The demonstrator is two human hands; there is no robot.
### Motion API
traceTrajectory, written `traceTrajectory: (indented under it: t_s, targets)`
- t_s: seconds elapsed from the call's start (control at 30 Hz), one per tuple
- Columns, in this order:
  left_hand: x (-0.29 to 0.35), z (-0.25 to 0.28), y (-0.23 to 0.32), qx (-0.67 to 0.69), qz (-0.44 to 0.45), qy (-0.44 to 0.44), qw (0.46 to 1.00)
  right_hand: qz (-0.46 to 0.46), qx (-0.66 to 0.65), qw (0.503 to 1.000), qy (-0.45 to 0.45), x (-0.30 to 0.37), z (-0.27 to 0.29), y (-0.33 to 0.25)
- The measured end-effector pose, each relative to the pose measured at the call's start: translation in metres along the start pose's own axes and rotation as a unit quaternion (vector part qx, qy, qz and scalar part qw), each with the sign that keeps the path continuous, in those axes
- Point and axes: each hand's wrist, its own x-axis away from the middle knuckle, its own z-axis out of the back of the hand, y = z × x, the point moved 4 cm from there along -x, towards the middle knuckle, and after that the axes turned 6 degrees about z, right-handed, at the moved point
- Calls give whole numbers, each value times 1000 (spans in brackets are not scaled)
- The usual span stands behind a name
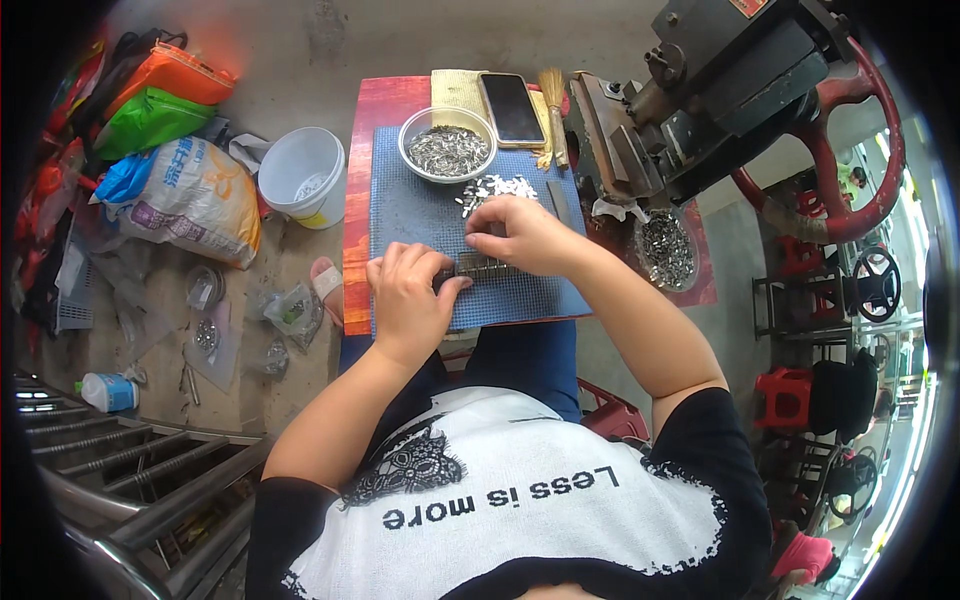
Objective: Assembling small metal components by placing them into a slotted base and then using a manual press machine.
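A dark metal strip with a row of notches (pixel 485 267) lies on a blue ribbed mat (pixel 400 200) in front of me. My left hand (pixel 412 290) has its thumb and fingers closed on the left end of the strip. Over the far side of the strip is my right hand (pixel 515 235), its thumb and fingertips pinched together; whatever they hold is too small or hidden. Just beyond the right hand is a loose heap of small white pieces (pixel 497 190). A clear bowl (pixel 447 179) of small shiny metal parts stands farther back on the mat.
A phone (pixel 512 108) on a yellow cloth and a straw brush (pixel 553 100) lie at the back. To the right stand a heavy press (pixel 715 90) and a tray of metal parts (pixel 668 250). A white bucket (pixel 300 175) and bags (pixel 190 200) occupy the floor at left.
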Motion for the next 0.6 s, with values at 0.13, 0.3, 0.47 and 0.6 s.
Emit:
traceTrajectory:
  t_s: [0.13,0.3,0.47,0.6]
  targets:
    - [0,-2,-2,2,10,-4,1000,1,-14,1000,-18,-1,-9,-6]
    - [0,-2,-1,5,20,-9,1000,2,22,1000,-14,-2,-12,-7]
    - [1,-2,-2,4,22,-4,1000,26,48,999,-6,-1,-13,-10]
    - [4,-1,-3,12,14,11,1000,-33,-4,999,-16,-7,-7,-14]
